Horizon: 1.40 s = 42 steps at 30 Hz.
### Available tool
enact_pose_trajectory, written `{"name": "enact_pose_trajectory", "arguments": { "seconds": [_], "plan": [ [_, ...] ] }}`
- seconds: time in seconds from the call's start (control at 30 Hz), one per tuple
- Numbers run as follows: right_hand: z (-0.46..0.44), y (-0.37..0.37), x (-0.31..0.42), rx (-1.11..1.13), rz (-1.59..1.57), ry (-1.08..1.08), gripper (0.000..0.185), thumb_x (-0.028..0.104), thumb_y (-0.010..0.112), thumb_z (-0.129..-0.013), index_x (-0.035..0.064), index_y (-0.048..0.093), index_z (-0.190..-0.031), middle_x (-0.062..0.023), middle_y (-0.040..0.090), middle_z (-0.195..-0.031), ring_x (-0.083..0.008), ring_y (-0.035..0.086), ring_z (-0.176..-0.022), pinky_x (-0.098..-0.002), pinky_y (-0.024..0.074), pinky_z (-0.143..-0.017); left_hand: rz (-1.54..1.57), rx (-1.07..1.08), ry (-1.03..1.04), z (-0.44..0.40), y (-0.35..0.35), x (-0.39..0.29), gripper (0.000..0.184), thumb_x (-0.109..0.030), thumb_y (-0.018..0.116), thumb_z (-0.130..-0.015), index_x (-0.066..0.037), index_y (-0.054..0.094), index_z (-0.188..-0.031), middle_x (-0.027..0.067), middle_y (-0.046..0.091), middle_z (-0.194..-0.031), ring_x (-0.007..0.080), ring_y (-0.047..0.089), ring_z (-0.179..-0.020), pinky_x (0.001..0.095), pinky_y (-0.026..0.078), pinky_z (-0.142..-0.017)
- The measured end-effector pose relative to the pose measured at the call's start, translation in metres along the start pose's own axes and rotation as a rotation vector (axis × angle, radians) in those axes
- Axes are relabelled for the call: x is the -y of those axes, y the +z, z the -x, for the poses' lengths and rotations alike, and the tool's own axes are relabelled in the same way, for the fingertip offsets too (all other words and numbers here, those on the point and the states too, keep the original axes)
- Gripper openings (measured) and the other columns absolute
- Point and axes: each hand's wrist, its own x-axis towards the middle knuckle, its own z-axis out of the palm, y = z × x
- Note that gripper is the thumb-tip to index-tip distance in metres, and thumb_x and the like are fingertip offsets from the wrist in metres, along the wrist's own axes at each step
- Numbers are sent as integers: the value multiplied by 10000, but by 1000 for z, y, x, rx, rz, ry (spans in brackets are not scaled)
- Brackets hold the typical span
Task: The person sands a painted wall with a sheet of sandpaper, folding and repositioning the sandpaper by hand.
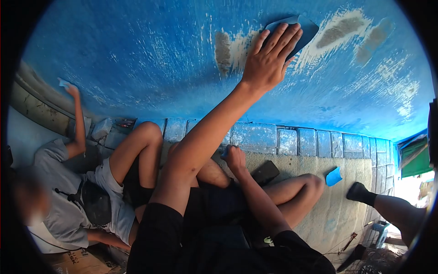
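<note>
My left hand (267, 61) reaches up to the blue wall (159, 59). Its fingers are spread flat over a sheet of sandpaper (306, 33), dark in front with a bluish curled back, pressing it against the paint. Around the sheet the wall is scuffed white, with grey bare patches (340, 32) to the right. Low down, near my knees, my right hand (236, 159) is closed, and a small blue piece (225, 152) shows at its edge; its full shape is hidden.
On the left a seated co-worker's hand (72, 90) holds a light blue sheet (63, 82) at the wall. A blue sheet (334, 176) and a dark rectangular object (266, 172) lie on the beige floor (315, 210). Another person's dark-socked foot (360, 193) is at right.
</note>
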Motion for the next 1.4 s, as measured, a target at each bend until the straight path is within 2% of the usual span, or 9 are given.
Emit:
{"name": "enact_pose_trajectory", "arguments": {
  "seconds": [0.27,0.33,0.47,0.6,0.8,0.97,1.03,1.2,1.4],
  "plan": [
    [6,-17,-9,-75,-5,122,367,276,801,-690,79,653,-963,-166,672,-899,-363,652,-854,-454,527,-717,77,44,-19,0,-13,-6,641,-302,483,-945,-153,204,-1502,4,175,-1565,182,138,-1444,410,70,-1164],
    [9,-19,-19,-108,-123,-1,346,260,815,-673,100,669,-943,-154,676,-820,-349,653,-820,-447,516,-698,93,30,-11,-5,-19,-4,638,-295,487,-944,-148,212,-1501,7,183,-1563,187,144,-1443,408,82,-1162],
    [19,-17,-29,-66,-81,14,235,232,787,-700,128,717,-899,-122,691,-843,-322,663,-804,-418,527,-715,90,43,5,-5,-30,-2,613,-271,489,-942,-148,247,-1492,-3,218,-1553,183,175,-1434,382,110,-1160],
    [24,-24,-34,-23,-145,-25,217,203,774,-700,131,723,-898,-106,699,-830,-297,672,-796,-399,533,-727,-12,104,9,-10,-38,-1,588,-338,435,-964,-200,228,-1497,-47,240,-1543,133,232,-1410,359,114,-1172],
    [15,-11,-44,-117,-288,-93,180,128,766,-675,99,723,-847,-101,703,-815,-275,682,-794,-375,534,-723,21,150,-62,34,-17,-5,576,-334,436,-973,-201,236,-1496,-31,255,-1536,157,237,-1410,370,158,-1167],
    [20,-37,-36,-157,-320,-113,215,159,765,-666,92,723,-865,-168,684,-855,-335,665,-798,-416,530,-744,66,174,-41,64,-10,2,557,-288,453,-957,-192,285,-1480,-25,296,-1519,168,333,-1353,403,172,-1155],
    [15,-31,-40,-325,-328,-209,202,141,774,-654,57,720,-830,-178,681,-867,-342,662,-795,-409,523,-759,50,155,-57,51,-23,2,556,-282,455,-955,-195,288,-1479,-29,294,-1520,165,330,-1355,404,167,-1158],
    [9,-33,-37,-210,-395,-155,204,130,797,-661,28,726,-822,-155,700,-820,-291,682,-758,-361,525,-717,68,63,-160,11,-39,-4,565,-257,448,-957,-168,267,-1485,-8,263,-1535,170,252,-1407,406,147,-1164],
    [12,-49,-26,-249,-460,-79,197,97,754,-696,-11,692,-848,-153,698,-774,-253,691,-729,-353,526,-696,121,99,-134,56,-13,-12,584,-257,446,-965,-121,236,-1493,42,246,-1540,200,259,-1405,380,172,-1157]
  ]
}}
